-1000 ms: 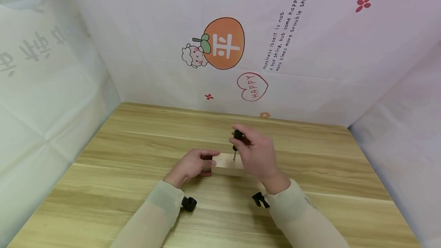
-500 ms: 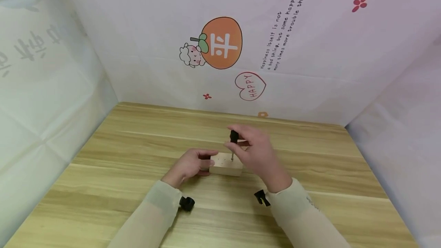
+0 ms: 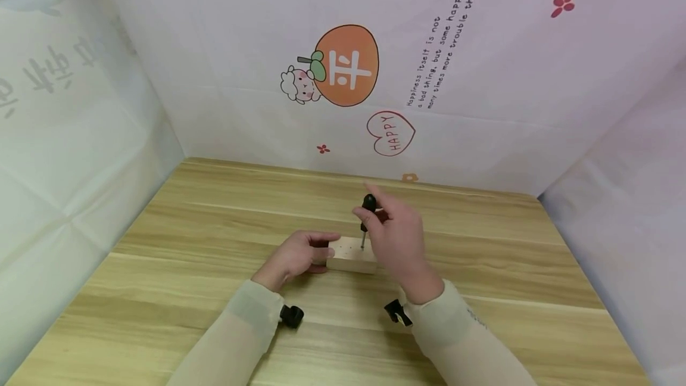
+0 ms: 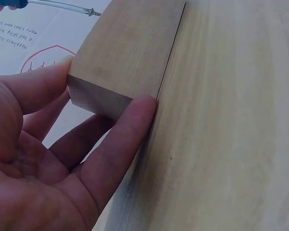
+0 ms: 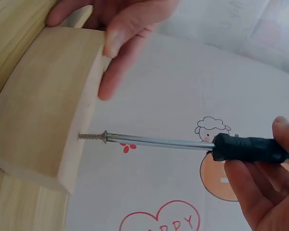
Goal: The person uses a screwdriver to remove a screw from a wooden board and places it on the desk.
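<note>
The right hand (image 3: 399, 240) grips the handle (image 5: 250, 148) of a near-upright screwdriver (image 3: 365, 228), its shaft (image 5: 159, 142) pointing down onto a screw (image 5: 92, 136) standing out of a wooden block (image 3: 351, 264) that lies lengthwise left to right on the bench (image 3: 343, 338), the left hand (image 3: 293, 256) pinching its left end
</note>
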A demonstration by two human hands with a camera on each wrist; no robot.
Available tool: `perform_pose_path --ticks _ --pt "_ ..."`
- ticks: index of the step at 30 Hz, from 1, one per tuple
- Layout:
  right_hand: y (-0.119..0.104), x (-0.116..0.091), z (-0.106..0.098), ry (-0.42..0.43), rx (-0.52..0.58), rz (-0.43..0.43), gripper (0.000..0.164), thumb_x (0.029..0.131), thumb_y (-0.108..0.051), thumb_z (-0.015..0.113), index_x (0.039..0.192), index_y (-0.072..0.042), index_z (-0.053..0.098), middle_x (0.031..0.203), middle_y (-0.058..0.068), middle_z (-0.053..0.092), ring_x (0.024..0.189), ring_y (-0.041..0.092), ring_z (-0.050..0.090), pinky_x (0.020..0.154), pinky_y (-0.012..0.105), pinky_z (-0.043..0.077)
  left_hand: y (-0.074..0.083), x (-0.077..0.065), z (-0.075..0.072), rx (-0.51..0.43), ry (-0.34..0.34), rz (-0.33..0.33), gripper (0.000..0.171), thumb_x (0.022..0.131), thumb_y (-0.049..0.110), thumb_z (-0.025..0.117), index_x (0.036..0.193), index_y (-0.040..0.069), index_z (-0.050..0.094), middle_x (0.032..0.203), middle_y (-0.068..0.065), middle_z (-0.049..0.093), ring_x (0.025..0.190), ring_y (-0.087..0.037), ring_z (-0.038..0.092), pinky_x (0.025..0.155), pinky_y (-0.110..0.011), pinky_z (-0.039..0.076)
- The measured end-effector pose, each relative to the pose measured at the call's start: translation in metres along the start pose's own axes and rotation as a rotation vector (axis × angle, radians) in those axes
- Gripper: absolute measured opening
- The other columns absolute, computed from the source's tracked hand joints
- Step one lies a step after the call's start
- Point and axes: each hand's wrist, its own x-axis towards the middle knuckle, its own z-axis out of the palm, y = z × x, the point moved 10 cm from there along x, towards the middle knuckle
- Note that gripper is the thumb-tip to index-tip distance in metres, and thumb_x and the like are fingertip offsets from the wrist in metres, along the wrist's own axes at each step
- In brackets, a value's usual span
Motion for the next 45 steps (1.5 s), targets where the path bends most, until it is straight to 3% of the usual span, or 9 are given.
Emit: perform_pose_path --ticks 3,6,14,20,25,29,33,39,45 --pt "0.005 0.002 0.002 -0.051 0.053 0.056 0.036 0.09 -0.015 0.077 0.123 -0.007 0.069 0.089 0.003 0.071 0.067 0.007 0.065 0.053 0.026 0.055 0.001 -0.001 -0.001 0.008 0.006 -0.003 0.037 0.096 0.006 0.067 0.133 0.011 0.066 0.134 -0.011 0.056 0.111 -0.025 0.059 0.079 -0.04 0.059" --pt "0.008 0.005 0.006 -0.13 0.07 0.037 0.022 0.092 -0.014 0.075 0.112 -0.008 0.07 0.089 0.0 0.071 0.067 0.006 0.063 0.055 0.027 0.054 0.003 -0.001 -0.001 0.013 0.006 -0.004 0.037 0.097 0.006 0.067 0.133 0.011 0.066 0.134 -0.011 0.056 0.111 -0.026 0.059 0.079 -0.04 0.059" --pt "0.023 0.01 0.018 -0.394 0.278 0.035 0.024 0.093 -0.007 0.07 0.117 -0.012 0.071 0.093 -0.001 0.07 0.077 0.014 0.064 0.065 0.029 0.054 0.002 -0.001 0.0 0.022 -0.002 -0.001 0.036 0.097 0.007 0.067 0.133 0.011 0.066 0.133 -0.01 0.056 0.108 -0.025 0.06 0.08 -0.039 0.059" --pt "0.02 0.004 0.015 -0.283 0.203 0.002 0.046 0.095 -0.009 0.07 0.139 -0.007 0.056 0.105 0.005 0.071 0.08 0.015 0.069 0.065 0.029 0.058 0.001 0.001 0.001 0.025 -0.001 -0.004 0.036 0.097 0.009 0.067 0.132 0.013 0.067 0.134 -0.009 0.056 0.109 -0.024 0.06 0.08 -0.039 0.058" --pt "0.014 -0.001 0.008 -0.123 0.204 -0.078 0.033 0.091 0.0 0.071 0.121 -0.005 0.057 0.102 0.011 0.068 0.08 0.02 0.071 0.065 0.032 0.06 0.001 0.001 0.0 0.029 0.012 -0.011 0.035 0.097 0.009 0.067 0.132 0.013 0.068 0.133 -0.008 0.057 0.108 -0.024 0.06 0.079 -0.038 0.059" --pt "0.001 -0.003 0.003 -0.036 0.07 -0.166 0.035 0.084 -0.007 0.081 0.112 -0.003 0.061 0.095 0.009 0.067 0.077 0.021 0.072 0.062 0.03 0.059 0.0 0.001 0.0 0.022 0.012 -0.019 0.036 0.096 0.008 0.068 0.132 0.013 0.067 0.133 -0.008 0.057 0.109 -0.024 0.06 0.08 -0.038 0.058" --pt "-0.006 -0.004 0.002 0.009 -0.027 -0.147 0.041 0.08 -0.016 0.086 0.109 -0.001 0.06 0.09 0.009 0.068 0.073 0.018 0.071 0.061 0.025 0.058 -0.001 0.001 0.0 0.018 0.007 -0.019 0.035 0.097 0.008 0.067 0.132 0.013 0.067 0.134 -0.008 0.056 0.11 -0.025 0.059 0.08 -0.039 0.058" --pt "0.002 0.001 0.002 -0.041 0.066 0.0 0.027 0.087 -0.01 0.079 0.106 -0.004 0.06 0.084 0.003 0.071 0.066 0.008 0.065 0.054 0.026 0.055 0.0 0.002 -0.001 0.03 0.012 -0.009 0.035 0.097 0.008 0.067 0.131 0.013 0.068 0.133 -0.009 0.056 0.11 -0.025 0.059 0.08 -0.038 0.059" --pt "0.015 0.007 0.011 -0.214 0.235 0.046 0.02 0.09 -0.004 0.073 0.106 -0.003 0.061 0.091 0.002 0.072 0.073 0.014 0.066 0.061 0.027 0.054 0.0 0.003 -0.001 0.035 0.008 -0.012 0.035 0.096 0.007 0.067 0.13 0.013 0.068 0.133 -0.009 0.057 0.106 -0.024 0.061 0.079 -0.039 0.059"
